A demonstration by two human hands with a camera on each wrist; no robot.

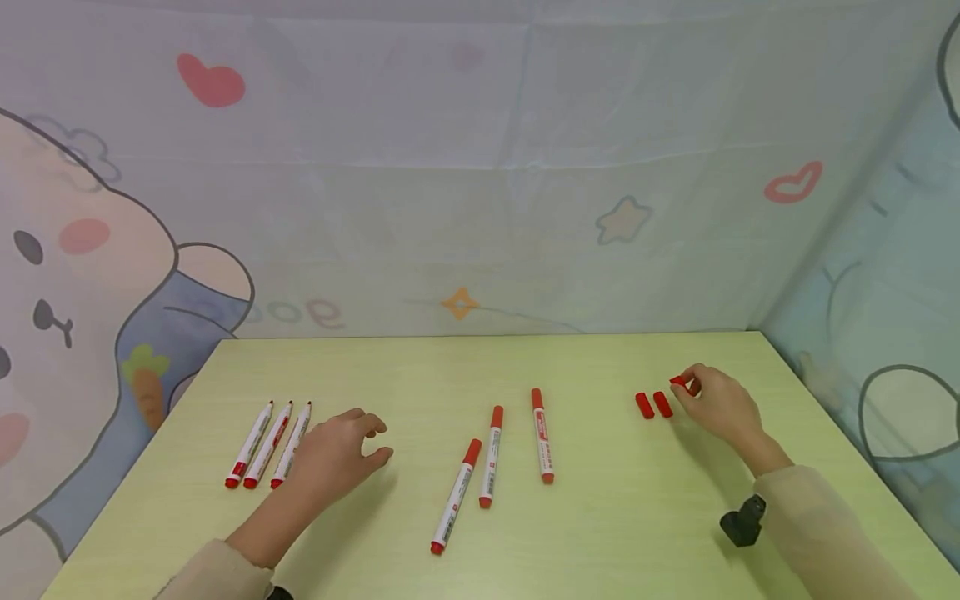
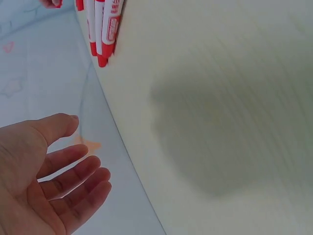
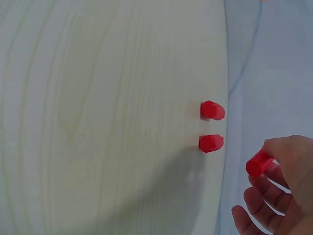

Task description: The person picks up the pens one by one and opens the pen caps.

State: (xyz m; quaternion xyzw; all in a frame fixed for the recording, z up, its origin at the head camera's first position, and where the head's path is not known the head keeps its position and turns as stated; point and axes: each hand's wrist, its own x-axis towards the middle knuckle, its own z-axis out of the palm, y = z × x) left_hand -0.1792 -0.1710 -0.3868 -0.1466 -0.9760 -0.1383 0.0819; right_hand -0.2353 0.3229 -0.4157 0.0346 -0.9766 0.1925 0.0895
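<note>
My right hand [image 1: 720, 407] pinches a red marker cap [image 3: 258, 164] between thumb and fingers, above the table at the right. Two more red caps [image 1: 653, 405] lie side by side just left of that hand. Over the left part of the table hovers my left hand [image 1: 337, 454], its fingers loosely bent with nothing in them. Beside it lie three uncapped red markers [image 1: 264, 450], tips pointing away from me; the wrist partly hides the rightmost one. Three capped red markers [image 1: 491, 458] are spread across the middle, caps toward the back.
The pale wooden table [image 1: 600, 517] ends at a back edge against a printed cloth [image 1: 480, 208]. Another cloth wall [image 1: 900, 275] runs along the right side. A black device [image 1: 744, 522] sits at the right wrist.
</note>
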